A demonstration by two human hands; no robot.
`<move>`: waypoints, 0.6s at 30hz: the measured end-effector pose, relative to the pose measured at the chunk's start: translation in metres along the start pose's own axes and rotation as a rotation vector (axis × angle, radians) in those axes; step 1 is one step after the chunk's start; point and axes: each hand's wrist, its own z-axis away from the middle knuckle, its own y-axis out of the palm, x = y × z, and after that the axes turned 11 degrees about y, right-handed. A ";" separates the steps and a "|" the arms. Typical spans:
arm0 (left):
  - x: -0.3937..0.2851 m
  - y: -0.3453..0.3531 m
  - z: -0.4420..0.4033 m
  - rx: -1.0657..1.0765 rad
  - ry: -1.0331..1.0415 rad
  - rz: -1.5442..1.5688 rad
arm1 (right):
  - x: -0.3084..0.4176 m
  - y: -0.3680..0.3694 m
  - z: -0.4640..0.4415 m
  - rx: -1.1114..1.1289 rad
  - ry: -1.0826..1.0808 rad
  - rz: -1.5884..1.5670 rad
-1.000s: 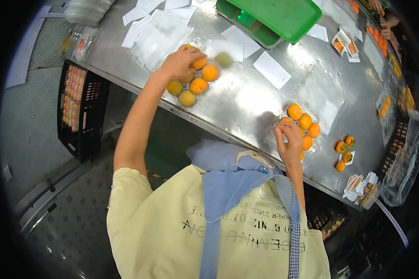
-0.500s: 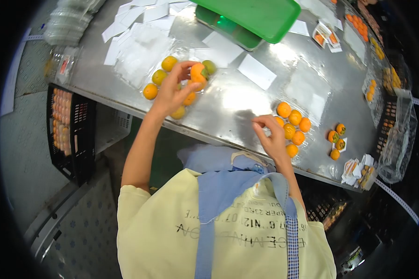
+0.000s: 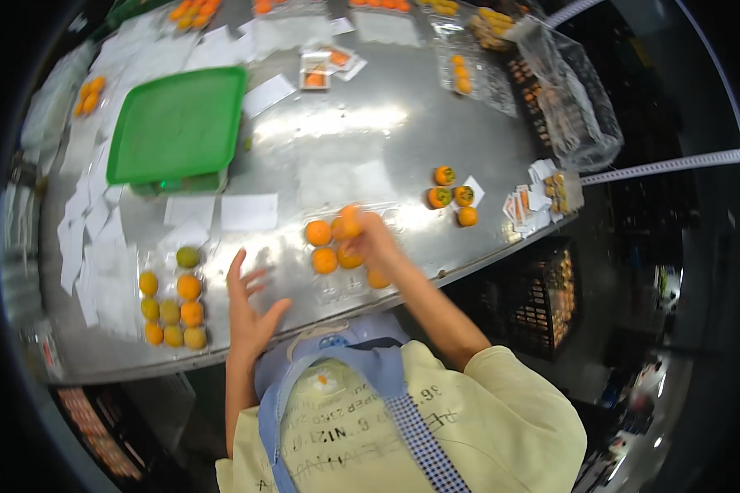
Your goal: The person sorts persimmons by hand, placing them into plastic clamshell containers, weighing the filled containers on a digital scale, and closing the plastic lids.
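Observation:
My right hand [image 3: 373,240] is over the middle group of orange persimmons [image 3: 325,260], its fingers curled around one persimmon [image 3: 347,226]; motion blurs the fingertips. These fruits sit in a clear plastic tray [image 3: 331,289], partly hidden by the hand. My left hand [image 3: 251,316] is held above the table's front edge with its fingers spread and nothing in them. To its left, orange and greenish persimmons [image 3: 189,286] stand in rows in another clear tray. The greenest persimmon [image 3: 187,257] is at the back of that group.
A green lid or tray [image 3: 177,123] rests on a scale-like base on the metal table [image 3: 337,123]. White paper sheets [image 3: 249,212] lie about. Persimmons with green calyxes [image 3: 440,197] sit at right, near small packets [image 3: 524,205]. A black crate [image 3: 543,304] stands below the edge.
The view has swung to the right. My left hand has let go of the persimmon it held and moved away from the left tray. My right hand has reached onto the middle group.

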 end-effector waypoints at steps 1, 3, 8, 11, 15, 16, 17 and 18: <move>0.005 0.000 0.005 -0.049 -0.097 0.069 | 0.030 -0.047 -0.001 -0.142 -0.097 0.076; 0.020 -0.004 0.012 -0.079 -0.220 0.088 | 0.143 -0.122 0.031 -0.317 -0.449 0.132; 0.040 -0.006 0.014 -0.073 -0.239 0.004 | 0.365 -0.214 0.127 -0.365 -0.862 -0.186; 0.037 -0.007 0.017 -0.130 -0.226 -0.035 | 0.335 -0.173 0.100 -0.544 -0.904 0.099; 0.037 -0.016 0.032 -0.267 -0.182 -0.041 | 0.212 -0.127 0.034 -0.455 -0.587 0.434; 0.047 -0.021 0.039 -0.314 -0.172 -0.052 | 0.171 -0.113 0.017 -0.446 -0.547 0.553; 0.047 -0.029 0.049 -0.347 -0.184 -0.088 | 0.138 -0.104 0.004 -0.370 -0.469 0.639; 0.049 -0.039 0.059 -0.372 -0.189 -0.118 | 0.106 -0.091 -0.008 -0.307 -0.420 0.691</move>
